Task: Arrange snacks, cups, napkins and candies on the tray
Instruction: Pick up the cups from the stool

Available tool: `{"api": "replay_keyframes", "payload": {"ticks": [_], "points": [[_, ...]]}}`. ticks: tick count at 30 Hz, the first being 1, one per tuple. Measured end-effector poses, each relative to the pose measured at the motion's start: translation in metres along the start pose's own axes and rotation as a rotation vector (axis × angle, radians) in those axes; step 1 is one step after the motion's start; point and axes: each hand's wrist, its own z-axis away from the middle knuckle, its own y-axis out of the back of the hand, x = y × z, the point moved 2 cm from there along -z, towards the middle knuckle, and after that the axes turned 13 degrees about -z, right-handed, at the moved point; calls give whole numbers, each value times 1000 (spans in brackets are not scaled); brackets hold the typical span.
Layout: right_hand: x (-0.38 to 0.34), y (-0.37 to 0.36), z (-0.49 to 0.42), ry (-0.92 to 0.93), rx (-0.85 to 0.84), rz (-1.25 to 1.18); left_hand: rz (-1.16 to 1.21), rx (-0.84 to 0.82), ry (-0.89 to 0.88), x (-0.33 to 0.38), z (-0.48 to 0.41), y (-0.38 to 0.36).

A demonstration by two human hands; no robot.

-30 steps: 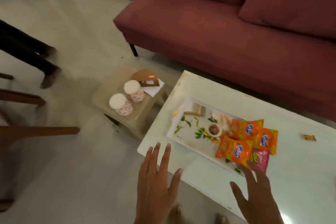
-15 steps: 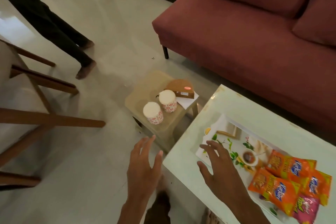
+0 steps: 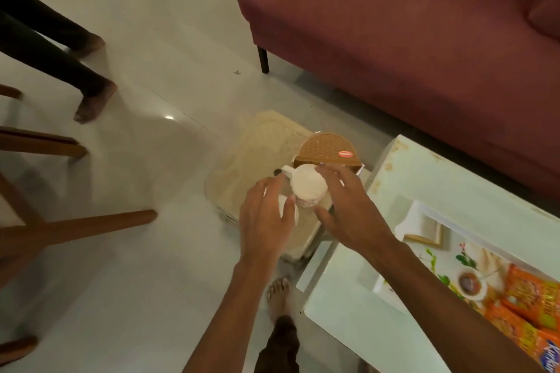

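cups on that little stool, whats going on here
A person reaches down to the low stool beside the table. Their right hand curls round one cup; their left hand covers the second cup, grip unclear. The tray on the table already holds snack packets, no cups yet.

I am in a home, in the living room: a red sofa (image 3: 409,54) stands by a low white table (image 3: 454,179), wooden chair legs (image 3: 91,224) rest on the shiny tile floor (image 3: 151,39), and my foot (image 3: 280,297) is bare.
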Motion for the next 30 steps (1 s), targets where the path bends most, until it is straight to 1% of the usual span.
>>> {"api": "replay_keyframes", "payload": {"ticks": [3,6,8,10,15,21,25,30], "points": [[2,-13,-27,-12,-52,114,-90,-30,-114,-3,-31,-8],[13,-28,-45,-17,-106,164,-186,-110,-210,-7,-48,-20],[19,-38,-50,-28,-135,182,-204,-155,-238,-8,-51,-26],[24,-46,-54,-37,-146,204,-173,-181,-225,-8,-51,-28],[30,-49,-59,-1,-71,116,-14,-175,-162,-4,-47,-28],[33,-41,-47,-17,-32,13,17,-215,-135,5,-41,-23],[29,-18,-17,-40,73,22,36,-213,-226,25,-23,-9],[35,22,53,-134,225,-56,244,-174,-275,65,23,-12]]}}
